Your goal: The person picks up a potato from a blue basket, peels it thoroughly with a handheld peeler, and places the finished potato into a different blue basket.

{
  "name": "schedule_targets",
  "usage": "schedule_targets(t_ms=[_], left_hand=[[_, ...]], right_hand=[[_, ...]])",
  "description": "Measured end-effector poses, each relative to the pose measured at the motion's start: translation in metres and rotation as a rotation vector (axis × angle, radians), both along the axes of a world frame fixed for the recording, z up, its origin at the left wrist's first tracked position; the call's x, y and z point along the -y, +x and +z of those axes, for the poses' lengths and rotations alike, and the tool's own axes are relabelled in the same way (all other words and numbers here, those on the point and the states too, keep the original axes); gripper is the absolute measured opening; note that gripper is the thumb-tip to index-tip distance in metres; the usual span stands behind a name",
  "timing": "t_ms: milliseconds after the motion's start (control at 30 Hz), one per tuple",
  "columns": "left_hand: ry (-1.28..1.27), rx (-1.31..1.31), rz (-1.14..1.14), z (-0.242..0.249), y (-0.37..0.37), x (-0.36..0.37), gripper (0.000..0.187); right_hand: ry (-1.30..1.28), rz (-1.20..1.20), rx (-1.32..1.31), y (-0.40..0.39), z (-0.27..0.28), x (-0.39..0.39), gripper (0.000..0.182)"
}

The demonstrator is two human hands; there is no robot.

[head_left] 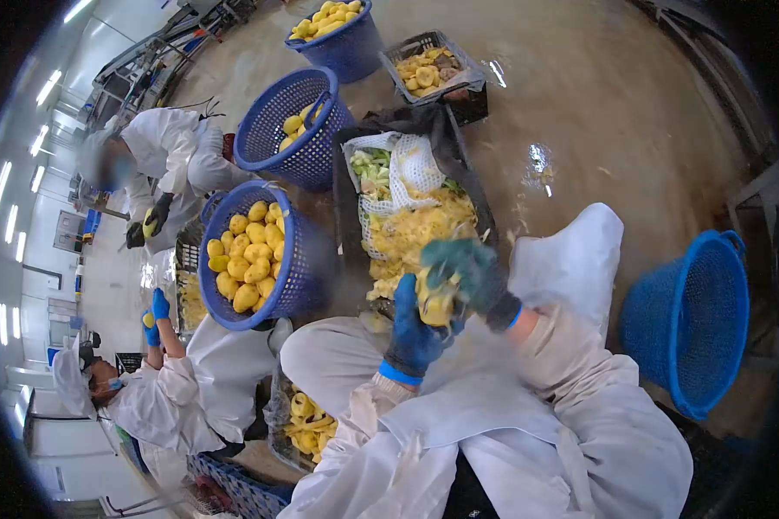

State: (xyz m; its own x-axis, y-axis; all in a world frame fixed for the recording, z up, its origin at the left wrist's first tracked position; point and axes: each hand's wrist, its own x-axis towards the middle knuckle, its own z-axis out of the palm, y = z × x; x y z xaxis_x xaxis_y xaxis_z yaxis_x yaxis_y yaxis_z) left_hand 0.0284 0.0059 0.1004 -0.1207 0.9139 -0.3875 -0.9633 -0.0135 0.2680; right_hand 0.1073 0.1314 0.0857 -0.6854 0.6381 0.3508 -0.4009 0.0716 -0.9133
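Note:
My left hand (415, 333), in a blue glove, is wrapped round a yellow peeled potato or fruit (434, 303) above my lap. Over its upper side lies my right hand (466, 270), in a green glove; it is smeared by motion, and what its fingers hold, perhaps a small tool, cannot be made out. Just beyond both hands, a black crate (348, 227) holds yellow peelings (424, 227), green scraps and white foam netting (414, 169).
A blue basket (299, 259) of yellow pieces stands left of the crate, with more baskets (296, 130) behind. Another blue basket (688, 320) is at right. Two people (177, 381) in white work at left. Peelings fill a crate (277, 424) by my left knee.

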Motion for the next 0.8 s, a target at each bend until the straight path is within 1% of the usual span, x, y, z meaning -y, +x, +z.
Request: schedule_targets(t_ms=[33,67,100,133,167,233,267,333,367,433,467,500,567,600,667,700,733,767,800], left_hand=[[0.108,-0.485,0.01,0.005,0.005,-0.002,0.047],[0.137,-0.961,0.098,0.01,0.01,-0.004,0.05],[0.154,-0.479,-0.086,-0.022,-0.012,0.005,0.05],[0.162,0.008,-0.26,-0.04,-0.024,0.01,0.05],[0.132,0.081,-0.222,-0.026,-0.017,0.004,0.046],[-0.122,-0.024,-0.043,0.011,-0.002,-0.004,0.046],[-0.252,-0.067,0.044,0.02,0.005,-0.006,0.047],[-0.132,-0.395,0.075,0.01,0.011,-0.004,0.045],[-0.075,-0.561,0.092,0.006,0.011,-0.003,0.044],[-0.108,-0.258,0.018,0.001,0.003,0.0,0.044],[-0.116,-0.115,-0.018,0.001,-0.006,-0.002,0.044],[-0.048,-0.024,-0.05,-0.006,-0.012,0.001,0.045],[0.019,-0.937,0.059,-0.017,-0.001,0.004,0.049],[0.063,-1.397,0.118,-0.021,0.002,0.002,0.052],[0.159,-1.951,0.187,-0.009,0.0,0.003,0.066],[0.153,-1.81,0.18,-0.027,0.0,0.009,0.069],[0.156,-1.671,0.176,-0.032,-0.002,0.008,0.071],[0.119,-1.329,0.095,-0.038,-0.002,0.008,0.072],[0.075,-1.517,0.101,-0.044,-0.001,0.013,0.07]], right_hand=[[-0.255,0.102,0.016,-0.003,-0.003,0.007,0.027],[-0.514,0.207,0.032,-0.007,-0.011,0.011,0.029],[-0.472,0.072,0.017,-0.008,-0.022,-0.002,0.032],[-0.432,-0.064,0.002,-0.006,-0.037,-0.026,0.035],[-0.393,-0.199,-0.012,-0.007,-0.04,-0.037,0.038],[-0.249,-0.144,-0.067,-0.008,-0.039,-0.034,0.041],[-0.259,-0.102,-0.03,-0.007,-0.032,-0.026,0.04],[-0.275,-0.018,0.047,-0.004,-0.019,-0.009,0.038],[-0.053,-0.078,0.148,-0.004,-0.025,-0.014,0.037],[-0.478,-0.141,0.061,-0.005,-0.036,-0.026,0.035],[-0.445,-0.118,0.002,-0.009,-0.037,-0.027,0.033],[-0.413,-0.099,-0.051,-0.009,-0.039,-0.026,0.032],[0.26,-0.172,0.038,-0.002,-0.015,-0.009,0.026],[0.014,-0.131,0.029,-0.002,-0.018,-0.012,0.027],[-0.491,-0.039,0.006,-0.008,-0.038,-0.017,0.03],[-0.613,-0.073,-0.074,-0.006,-0.056,-0.031,0.029],[-0.376,-0.105,-0.025,-0.01,-0.051,-0.031,0.028],[-0.144,-0.137,0.032,-0.008,-0.047,-0.025,0.027],[-0.127,-0.127,0.026,-0.007,-0.044,-0.018,0.025]])
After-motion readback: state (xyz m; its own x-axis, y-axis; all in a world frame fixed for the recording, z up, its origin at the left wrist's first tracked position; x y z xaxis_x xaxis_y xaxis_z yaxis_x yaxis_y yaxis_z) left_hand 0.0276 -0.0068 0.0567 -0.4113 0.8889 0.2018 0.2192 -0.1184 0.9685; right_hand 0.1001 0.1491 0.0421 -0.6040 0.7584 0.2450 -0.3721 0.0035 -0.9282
